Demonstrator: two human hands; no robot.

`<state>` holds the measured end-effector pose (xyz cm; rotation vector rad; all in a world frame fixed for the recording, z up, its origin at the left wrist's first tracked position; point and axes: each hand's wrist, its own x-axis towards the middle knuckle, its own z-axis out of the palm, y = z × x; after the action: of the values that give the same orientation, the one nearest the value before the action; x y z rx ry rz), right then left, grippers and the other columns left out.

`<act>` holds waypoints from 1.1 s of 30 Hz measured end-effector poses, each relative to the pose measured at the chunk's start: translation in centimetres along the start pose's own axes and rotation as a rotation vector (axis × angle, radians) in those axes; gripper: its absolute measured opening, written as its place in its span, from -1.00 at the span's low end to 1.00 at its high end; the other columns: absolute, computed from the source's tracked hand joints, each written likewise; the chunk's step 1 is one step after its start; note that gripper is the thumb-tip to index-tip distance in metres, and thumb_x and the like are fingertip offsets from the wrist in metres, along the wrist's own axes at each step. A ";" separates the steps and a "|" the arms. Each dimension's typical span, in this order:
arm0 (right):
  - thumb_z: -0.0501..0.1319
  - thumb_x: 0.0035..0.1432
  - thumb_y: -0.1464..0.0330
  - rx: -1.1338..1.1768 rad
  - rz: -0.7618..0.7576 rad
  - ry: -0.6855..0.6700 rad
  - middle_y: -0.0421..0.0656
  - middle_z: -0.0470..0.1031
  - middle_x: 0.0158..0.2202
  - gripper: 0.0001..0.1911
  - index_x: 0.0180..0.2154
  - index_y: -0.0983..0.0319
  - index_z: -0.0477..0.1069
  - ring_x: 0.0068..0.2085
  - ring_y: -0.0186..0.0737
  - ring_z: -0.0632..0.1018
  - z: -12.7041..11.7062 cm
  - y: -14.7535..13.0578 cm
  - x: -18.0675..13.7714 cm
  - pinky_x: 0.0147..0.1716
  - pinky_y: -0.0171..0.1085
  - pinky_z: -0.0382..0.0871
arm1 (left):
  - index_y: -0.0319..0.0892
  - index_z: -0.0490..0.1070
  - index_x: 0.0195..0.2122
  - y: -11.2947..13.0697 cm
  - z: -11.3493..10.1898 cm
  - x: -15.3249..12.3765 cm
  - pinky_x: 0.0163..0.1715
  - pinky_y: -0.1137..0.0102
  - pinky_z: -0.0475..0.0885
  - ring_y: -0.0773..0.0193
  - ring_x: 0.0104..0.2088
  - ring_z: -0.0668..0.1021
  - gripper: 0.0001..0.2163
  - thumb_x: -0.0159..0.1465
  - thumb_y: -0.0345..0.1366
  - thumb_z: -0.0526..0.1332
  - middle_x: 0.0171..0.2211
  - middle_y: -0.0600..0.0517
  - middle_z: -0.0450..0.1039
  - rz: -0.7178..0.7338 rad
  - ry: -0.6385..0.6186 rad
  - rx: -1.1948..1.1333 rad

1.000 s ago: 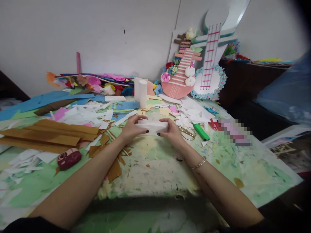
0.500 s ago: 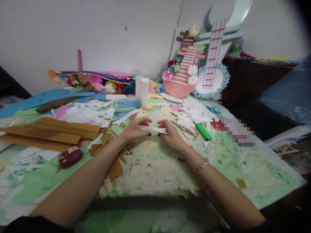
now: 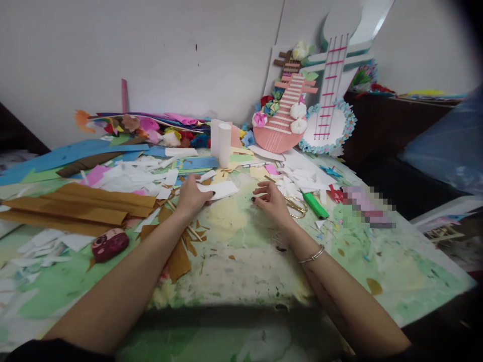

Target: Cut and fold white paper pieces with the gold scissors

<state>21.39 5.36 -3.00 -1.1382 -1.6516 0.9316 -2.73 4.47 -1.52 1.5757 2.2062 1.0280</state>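
A flat folded strip of white paper (image 3: 225,189) is pinched in my left hand (image 3: 193,197), its free end pointing right over the table. Apart from it, my right hand (image 3: 270,202) hovers with fingers spread and holds nothing. Just beside that hand lie gold-handled scissors (image 3: 298,207), their blades mostly hidden behind my fingers. A white paper flower (image 3: 289,187) rests behind the scissors, partly covered. To their right is a bright green roll (image 3: 315,205), possibly crepe paper.
Brown crepe paper (image 3: 75,208) and a dark red case (image 3: 109,245) lie at left among scraps. A white paper roll (image 3: 224,146) stands upright at the back. Decorated paper instruments (image 3: 281,138) lean on the wall. The table's front edge (image 3: 234,304) is near me.
Both hands held the white paper between them before. Now my right hand has let go and drawn right, while my left hand has shifted left with the strip, which shows flatter.
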 end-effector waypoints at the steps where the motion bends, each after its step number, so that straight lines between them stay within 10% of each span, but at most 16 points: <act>1: 0.21 -0.06 0.38 -0.012 -0.003 -0.006 -0.18 0.43 -0.25 -0.62 -0.15 0.19 0.20 -0.43 -0.34 0.47 0.0 0.0 0.0 -0.41 -0.26 0.38 | -0.18 0.32 -0.02 0.1 -0.1 -0.2 -0.07 0.25 0.33 0.05 -0.06 0.42 -0.47 -0.06 -0.23 0.31 -0.07 -0.11 0.31 0.075 -0.007 0.070; 11: 0.20 -0.06 0.40 -0.052 -0.009 -0.014 -0.19 0.44 -0.26 -0.65 -0.17 0.19 0.21 -0.43 -0.34 0.48 -0.1 -0.3 -0.1 -0.40 -0.26 0.38 | -0.17 0.46 -0.16 -0.8 0.1 1.0 -0.11 0.14 0.30 -0.10 -0.10 0.43 -0.54 -0.02 0.02 0.26 -0.16 -0.16 0.46 0.164 -0.148 0.329; 21: 0.20 -0.06 0.42 -0.060 -0.018 -0.018 -0.18 0.45 -0.26 -0.68 -0.19 0.21 0.25 -0.43 -0.35 0.48 -0.1 -0.5 -0.3 -0.40 -0.27 0.37 | -0.14 0.52 -0.39 -1.0 0.2 1.3 -0.28 0.35 0.36 0.16 -0.32 0.53 -0.87 0.02 -0.31 0.25 -0.39 0.00 0.54 0.195 -0.052 0.170; 33: 0.19 -0.03 0.45 -0.111 -0.010 -0.052 -0.20 0.46 -0.27 -0.71 -0.20 0.21 0.26 -0.42 -0.35 0.49 0.3 -1.0 -0.5 -0.39 -0.29 0.36 | -0.14 0.53 -0.19 -1.0 2.0 2.0 -0.10 0.29 0.36 0.08 -0.14 0.52 -0.66 0.00 -0.17 0.27 -0.15 -0.03 0.54 0.301 -0.100 0.116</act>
<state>20.95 4.57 -2.29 -1.1878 -1.7686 0.8788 -3.12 6.88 -3.26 2.0108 2.0372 0.8843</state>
